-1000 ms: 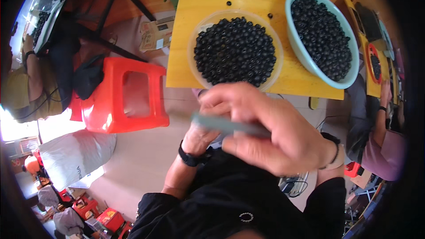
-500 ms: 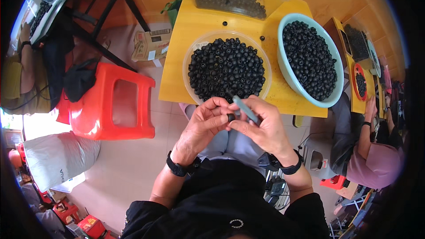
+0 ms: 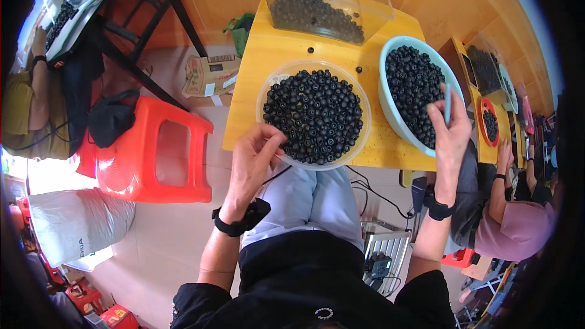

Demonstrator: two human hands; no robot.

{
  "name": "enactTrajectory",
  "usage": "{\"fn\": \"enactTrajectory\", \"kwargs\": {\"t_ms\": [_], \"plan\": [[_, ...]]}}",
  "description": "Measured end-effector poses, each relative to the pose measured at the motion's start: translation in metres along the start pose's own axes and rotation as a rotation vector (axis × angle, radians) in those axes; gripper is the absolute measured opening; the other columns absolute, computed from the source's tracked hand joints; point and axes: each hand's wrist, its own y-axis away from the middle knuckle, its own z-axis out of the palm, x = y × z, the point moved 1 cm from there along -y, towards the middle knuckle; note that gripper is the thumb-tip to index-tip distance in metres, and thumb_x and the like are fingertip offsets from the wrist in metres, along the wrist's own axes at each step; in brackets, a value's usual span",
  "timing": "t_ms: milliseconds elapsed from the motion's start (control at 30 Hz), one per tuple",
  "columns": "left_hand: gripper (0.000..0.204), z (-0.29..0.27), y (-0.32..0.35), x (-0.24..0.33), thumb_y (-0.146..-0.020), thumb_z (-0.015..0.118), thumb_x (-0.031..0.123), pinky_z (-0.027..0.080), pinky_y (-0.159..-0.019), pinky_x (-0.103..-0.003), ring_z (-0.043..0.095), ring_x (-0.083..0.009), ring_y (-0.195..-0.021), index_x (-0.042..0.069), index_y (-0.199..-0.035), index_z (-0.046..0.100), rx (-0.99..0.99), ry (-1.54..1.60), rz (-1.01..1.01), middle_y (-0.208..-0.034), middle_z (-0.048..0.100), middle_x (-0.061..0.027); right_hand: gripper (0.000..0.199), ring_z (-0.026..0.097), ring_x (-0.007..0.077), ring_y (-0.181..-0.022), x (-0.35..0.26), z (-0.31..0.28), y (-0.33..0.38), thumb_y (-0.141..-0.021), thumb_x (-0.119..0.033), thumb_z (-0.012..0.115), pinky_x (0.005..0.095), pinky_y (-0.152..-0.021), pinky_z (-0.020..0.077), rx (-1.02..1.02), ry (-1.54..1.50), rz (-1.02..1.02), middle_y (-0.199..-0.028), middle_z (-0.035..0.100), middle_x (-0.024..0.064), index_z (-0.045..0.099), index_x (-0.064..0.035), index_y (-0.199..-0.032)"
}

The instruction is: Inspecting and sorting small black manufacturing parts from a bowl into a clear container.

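Landmark: a yellow table [image 3: 286,49] stands in front of the seated person.
Clear bowl: a shallow clear bowl [image 3: 364,107] heaped with dark berries [image 3: 314,116] sits at the table's near edge.
Left hand: the left hand [image 3: 253,161] rests at the table's near edge, fingertips pinched on the clear bowl's rim.
Blue bowl: a pale blue bowl [image 3: 387,106] of the same berries sits at the table's right end.
Right hand: the right hand [image 3: 450,131] reaches over the blue bowl's near rim, fingers closed on a thin blue tool [image 3: 447,103] held upright.
Tub: a clear plastic tub [image 3: 326,0] of berries stands at the table's far side.
Stool: a red plastic stool [image 3: 155,152] stands left of the table.
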Motion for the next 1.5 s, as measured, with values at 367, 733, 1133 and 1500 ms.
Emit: {"fn": "enactTrajectory", "kwargs": {"t_ms": [367, 733, 1133, 1500], "plan": [[0.024, -0.001, -0.077, 0.008, -0.07, 0.065, 0.001, 0.048, -0.066, -0.032, 0.06, -0.024, -0.073, 0.0, -0.094, 0.061, 0.068, -0.7, 0.511, -0.08, 0.06, -0.0131, 0.028, 0.043, 0.0053, -0.071, 0.039, -0.003, 0.044, -0.082, -0.009, 0.063, 0.019, -0.065, 0.0355, 0.049, -0.099, 0.266, -0.077, 0.048, -0.0034, 0.059, -0.0001, -0.107], [0.024, 0.018, -0.086, 0.004, -0.067, 0.064, -0.001, 0.044, -0.067, -0.039, 0.055, -0.0309, -0.078, 0.007, -0.089, 0.058, -0.102, -1.061, 0.66, -0.083, 0.052, -0.0119, 0.016, 0.047, 0.0082, -0.072, 0.042, -0.001, 0.042, -0.08, -0.007, 0.062, 0.022, -0.069, 0.0394, 0.033, -0.041, 0.282, -0.076, 0.053, -0.0004, 0.063, 0.002, -0.094], [0.02, -0.001, -0.058, 0.019, -0.077, 0.061, -0.004, 0.049, -0.068, -0.024, 0.06, -0.0135, -0.077, 0.0, -0.096, 0.056, -0.299, 0.195, -0.027, -0.087, 0.059, -0.0041, 0.014, 0.05, 0.0071, -0.074, 0.051, -0.004, 0.045, -0.081, -0.008, 0.062, 0.0219, -0.068, 0.0403, 0.015, -0.039, 0.224, -0.08, 0.06, 0.0007, 0.064, 0.001, -0.092], [0.021, 0.004, -0.009, 0.004, -0.084, 0.048, -0.005, 0.053, -0.082, -0.032, 0.063, -0.0259, -0.091, -0.002, -0.103, 0.057, -0.264, 0.801, -0.012, -0.095, 0.059, -0.0109, 0.03, 0.04, 0.0048, -0.064, 0.011, 0.032, 0.101, -0.087, -0.026, 0.055, 0.0204, -0.056, 0.0304, -0.199, -0.174, 0.351, -0.076, 0.052, -0.002, 0.062, 0.0004, -0.1]]}}
